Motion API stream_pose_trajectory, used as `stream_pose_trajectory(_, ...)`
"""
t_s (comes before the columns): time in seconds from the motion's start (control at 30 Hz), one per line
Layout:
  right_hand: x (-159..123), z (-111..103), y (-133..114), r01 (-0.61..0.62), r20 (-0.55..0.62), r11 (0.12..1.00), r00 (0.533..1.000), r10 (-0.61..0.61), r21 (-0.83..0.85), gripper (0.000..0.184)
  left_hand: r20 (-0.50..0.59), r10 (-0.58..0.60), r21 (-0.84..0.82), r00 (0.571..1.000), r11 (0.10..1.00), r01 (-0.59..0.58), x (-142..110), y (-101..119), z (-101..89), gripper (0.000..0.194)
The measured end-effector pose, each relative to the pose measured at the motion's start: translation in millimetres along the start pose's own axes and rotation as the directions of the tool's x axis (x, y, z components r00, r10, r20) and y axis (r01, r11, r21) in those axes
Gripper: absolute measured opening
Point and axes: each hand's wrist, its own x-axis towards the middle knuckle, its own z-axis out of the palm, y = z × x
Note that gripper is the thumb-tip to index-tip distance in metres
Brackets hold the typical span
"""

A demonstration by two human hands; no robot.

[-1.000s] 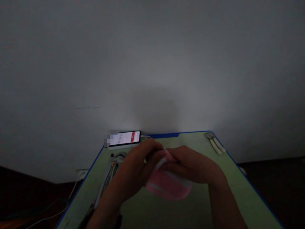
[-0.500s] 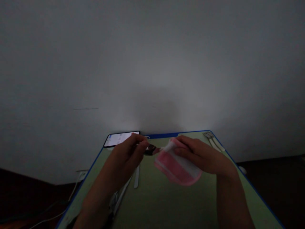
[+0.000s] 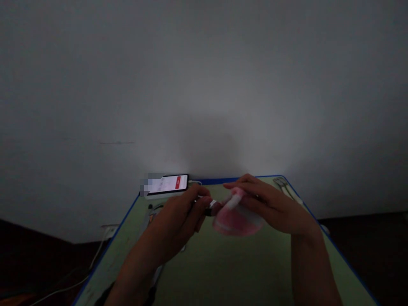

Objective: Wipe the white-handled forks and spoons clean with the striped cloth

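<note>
My left hand [image 3: 183, 216] is closed, its fingers pinching a shiny metal utensil [image 3: 213, 208] that looks like a spoon. Most of the utensil is hidden by the fingers and by a pink-and-white cloth [image 3: 237, 219]. My right hand [image 3: 264, 202] grips the cloth between thumb and fingers, with the loose part hanging down over the table. The cloth meets the utensil's right end, and both hands are raised above the table's middle.
A lit phone [image 3: 170, 185] lies at the table's back left, a white cable plugged in. Forks with white handles [image 3: 288, 190] lie at the back right. Partly hidden items [image 3: 153, 214] lie beside my left forearm. The green table [image 3: 223, 272] has a blue edge and meets a wall.
My left hand has shifted slightly right and down with the utensil, uncovering more of the phone. The cloth has bunched and folded closer under my right hand, whose fingers have moved a little left.
</note>
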Motion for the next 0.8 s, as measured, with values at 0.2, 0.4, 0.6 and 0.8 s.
stream_pose_trajectory(0.2, 0.2, 4.0, -6.3, -0.179, -0.067, 0.983, 0.982, 0.176, -0.031, 0.022, -0.022, -0.013, 0.022, 1.0, 1.0, 0.013, 0.6, 1.5, -1.0, 0.021)
stream_pose_trajectory(0.4, 3.1, 4.6, -5.7, -0.121, -0.067, 0.992, 0.991, 0.118, -0.042, 0.015, -0.052, -0.029, 0.026, 0.998, 0.999, 0.031, 2.4, 5.7, -0.8, 0.023)
stream_pose_trajectory(0.6, 3.5, 2.7, -8.7, 0.039, -0.288, 0.997, 0.956, -0.058, -0.069, 0.019, -0.08, -0.051, -0.036, 0.996, 0.998, 0.048, 6.0, 3.9, 2.9, 0.022)
stream_pose_trajectory(0.8, 4.5, 3.4, -13.9, -0.026, -0.094, 0.995, 0.995, 0.016, -0.099, 0.028, -0.153, -0.063, -0.062, 0.986, 0.997, 0.055, 7.5, 6.3, 2.5, 0.02)
